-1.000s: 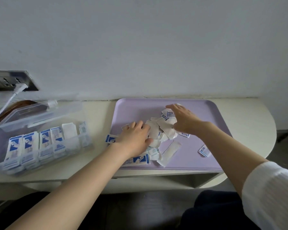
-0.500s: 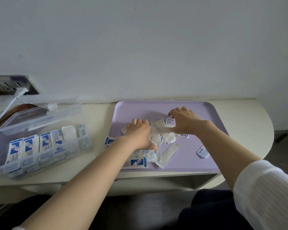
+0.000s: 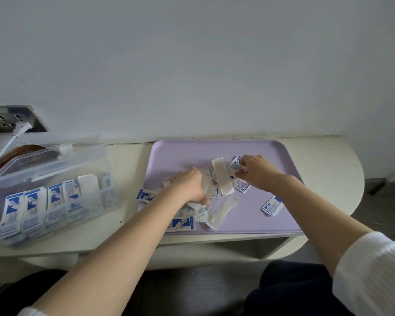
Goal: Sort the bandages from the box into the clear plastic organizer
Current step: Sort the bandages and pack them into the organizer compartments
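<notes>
While down on the lilac tray [image 3: 271, 224], hands apart, one each side of the bandage pile [image 3: 211, 190]. Left hand [image 3: 189, 190] fisted, gripping a clump of white bandages [image 3: 195, 205] at the pile's near-left edge. Right hand [image 3: 258, 174] pinching a small blue-and-white packet [image 3: 238, 168] at the far-right edge, remaining fingers curled under. Pile mid-tray, mostly plain white wrappers, with a wide white strip [image 3: 221, 176] lying across the top between the two hands. Strays around it: long plain strip [image 3: 224, 212] just near of the pile, beside the left hand; blue-printed packet [image 3: 183, 223] at the tray's near edge, partly hidden under the left forearm [image 3: 135, 236]; another blue packet [image 3: 146, 195] overhanging the tray's left rim; lone packet [image 3: 272, 205] well right of the pile, just beside the right forearm [image 3: 306, 201]. Clear plastic organizer [image 3: 111, 190] on the cream table [image 3: 328, 174] left of the tray, near but not touching, lid [image 3: 32, 165] open and tilted back. Holds a row of upright blue-and-white packs [image 3: 33, 205], then a plain white stack [image 3: 88, 185], then more packs at the right end; divider layout hard to make out through the walls. Left hand and wrist sitting between pile and organizer. Behind the organizer: wall socket [image 3: 7, 118] with white plug [image 3: 22, 128] and cable [image 3: 2, 151], plus something brown [image 3: 26, 147], cannot tell what. White sleeve [image 3: 374, 274] on the right arm.
</notes>
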The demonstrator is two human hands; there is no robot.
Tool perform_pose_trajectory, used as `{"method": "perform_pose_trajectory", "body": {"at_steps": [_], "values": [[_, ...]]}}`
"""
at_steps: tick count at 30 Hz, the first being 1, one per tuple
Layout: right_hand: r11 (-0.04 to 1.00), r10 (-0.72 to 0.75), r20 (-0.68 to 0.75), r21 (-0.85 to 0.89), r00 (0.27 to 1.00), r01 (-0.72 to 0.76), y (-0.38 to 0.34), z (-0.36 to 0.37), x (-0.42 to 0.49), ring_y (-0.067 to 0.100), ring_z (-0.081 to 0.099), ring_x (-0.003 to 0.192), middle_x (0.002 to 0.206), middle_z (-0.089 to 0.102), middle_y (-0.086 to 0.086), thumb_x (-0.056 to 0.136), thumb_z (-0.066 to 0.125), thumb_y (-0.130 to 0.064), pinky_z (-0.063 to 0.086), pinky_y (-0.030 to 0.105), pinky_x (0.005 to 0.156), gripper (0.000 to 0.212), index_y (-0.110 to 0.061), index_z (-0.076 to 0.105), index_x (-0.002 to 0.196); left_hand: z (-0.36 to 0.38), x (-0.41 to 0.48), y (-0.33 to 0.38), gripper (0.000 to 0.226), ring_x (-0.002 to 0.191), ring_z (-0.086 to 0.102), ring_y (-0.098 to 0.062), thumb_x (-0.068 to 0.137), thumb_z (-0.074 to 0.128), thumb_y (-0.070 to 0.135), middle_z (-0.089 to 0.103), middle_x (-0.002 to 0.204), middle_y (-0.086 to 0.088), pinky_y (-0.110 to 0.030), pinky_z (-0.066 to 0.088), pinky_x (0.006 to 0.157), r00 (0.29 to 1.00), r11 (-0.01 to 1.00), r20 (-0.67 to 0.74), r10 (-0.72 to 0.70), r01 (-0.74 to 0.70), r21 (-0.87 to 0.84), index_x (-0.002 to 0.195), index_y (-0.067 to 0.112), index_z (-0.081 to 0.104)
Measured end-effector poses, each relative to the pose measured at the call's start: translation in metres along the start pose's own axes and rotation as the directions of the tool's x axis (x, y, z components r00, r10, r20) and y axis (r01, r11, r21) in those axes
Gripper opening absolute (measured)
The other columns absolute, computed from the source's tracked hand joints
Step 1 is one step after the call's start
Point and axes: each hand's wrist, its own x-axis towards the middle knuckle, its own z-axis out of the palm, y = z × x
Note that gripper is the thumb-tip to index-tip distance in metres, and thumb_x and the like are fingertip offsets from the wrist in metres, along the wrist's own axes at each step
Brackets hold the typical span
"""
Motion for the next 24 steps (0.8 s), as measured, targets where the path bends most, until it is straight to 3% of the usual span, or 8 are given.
{"method": "perform_pose_trajectory", "body": {"at_steps": [2, 4, 7, 9, 14, 16, 19, 24], "values": [[0.999, 0.019, -0.030, 0.035, 0.999, -0.018, -0.002, -0.002, -0.002, 0.028, 0.043, 0.082, 0.090, 0.050, 0.011, 0.091, 0.050, -0.022, 0.029, 0.031, 0.054, 0.014, -0.010, 0.043, 0.090, 0.002, 0.003, -0.001, 0.062, 0.097, 0.056, -0.026, 0.077, 0.073, 0.037, 0.060, 0.107, -0.007, -0.029, 0.037, 0.067, 1.000, 0.999, 0.000, -0.002, 0.002, -0.036, 0.118, 0.003, 0.043], [0.998, 0.021, -0.002, 0.058, 1.000, -0.021, -0.004, -0.001, -0.002, 0.028, 0.045, 0.077, 0.088, 0.049, 0.009, 0.091, 0.049, -0.021, 0.030, 0.030, 0.052, 0.014, -0.008, 0.045, 0.092, 0.004, 0.006, -0.002, 0.049, 0.087, 0.058, -0.024, 0.077, 0.073, 0.035, 0.061, 0.097, -0.005, -0.028, 0.038, 0.063, 1.000, 0.997, 0.016, 0.004, -0.003, -0.077, 0.109, 0.006, 0.051], [0.993, 0.001, 0.077, 0.119, 0.997, -0.010, -0.010, 0.004, -0.002, 0.028, 0.048, 0.078, 0.088, 0.050, 0.009, 0.092, 0.044, -0.019, 0.035, 0.029, 0.061, 0.012, -0.007, 0.045, 0.091, 0.006, 0.012, -0.003, 0.045, 0.093, 0.063, -0.026, 0.077, 0.072, 0.041, 0.063, 0.095, -0.006, -0.029, 0.041, 0.069, 0.999, 0.986, 0.035, 0.003, 0.002, -0.166, 0.102, 0.008, 0.057], [0.985, 0.014, 0.112, 0.167, 0.994, -0.032, -0.015, 0.005, -0.003, 0.026, 0.045, 0.077, 0.080, 0.047, 0.007, 0.095, 0.042, -0.020, 0.033, 0.028, 0.057, 0.018, -0.009, 0.041, 0.080, 0.005, 0.016, -0.001, 0.047, 0.100, 0.062, -0.029, 0.078, 0.069, 0.049, 0.063, 0.090, -0.008, -0.031, 0.041, 0.070, 1.000, 0.971, 0.026, -0.008, 0.013, -0.239, 0.099, 0.008, 0.059], [0.966, 0.010, 0.200, 0.249, 0.980, -0.061, -0.031, 0.009, -0.002, 0.024, 0.044, 0.064, 0.064, 0.043, 0.005, 0.099, 0.038, -0.023, 0.031, 0.025, 0.051, 0.039, -0.014, 0.031, 0.062, 0.008, 0.017, 0.008, 0.065, 0.114, 0.052, -0.033, 0.080, 0.070, 0.043, 0.051, 0.124, -0.018, -0.038, 0.044, 0.090, 0.987, 0.964, -0.129, -0.095, 0.059, -0.261, 0.122, -0.001, 0.046], [0.966, 0.006, 0.211, 0.250, 0.977, -0.060, -0.034, 0.013, -0.001, 0.024, 0.045, 0.067, 0.063, 0.041, 0.003, 0.096, 0.044, -0.020, 0.030, 0.025, 0.049, 0.037, -0.014, 0.030, 0.062, 0.011, 0.021, 0.007, 0.064, 0.114, 0.050, -0.031, 0.079, 0.072, 0.034, 0.043, 0.126, -0.014, -0.034, 0.043, 0.085, 0.973, 0.966, -0.166, -0.162, 0.121, -0.230, 0.124, 0.002, 0.041], [0.967, 0.007, 0.184, 0.248, 0.983, -0.054, -0.036, 0.015, -0.001, 0.024, 0.044, 0.065, 0.062, 0.039, 0.002, 0.091, 0.046, -0.013, 0.030, 0.025, 0.048, 0.032, -0.014, 0.031, 0.062, 0.008, 0.024, 0.008, 0.046, 0.103, 0.058, -0.027, 0.075, 0.073, 0.024, 0.057, 0.116, -0.010, -0.031, 0.045, 0.074, 0.973, 0.952, -0.134, -0.187, 0.146, -0.268, 0.112, 0.006, 0.053], [0.966, -0.029, 0.173, 0.259, 0.985, -0.017, -0.037, 0.013, -0.001, 0.018, 0.037, 0.058, 0.061, 0.036, 0.001, 0.090, 0.047, -0.011, 0.027, 0.022, 0.046, 0.034, -0.014, 0.031, 0.060, 0.001, 0.026, 0.010, 0.040, 0.086, 0.054, -0.022, 0.075, 0.075, 0.026, 0.059, 0.104, -0.005, -0.026, 0.043, 0.069, 0.976, 0.928, -0.031, -0.214, 0.194, -0.318, 0.103, 0.009, 0.052]]}}
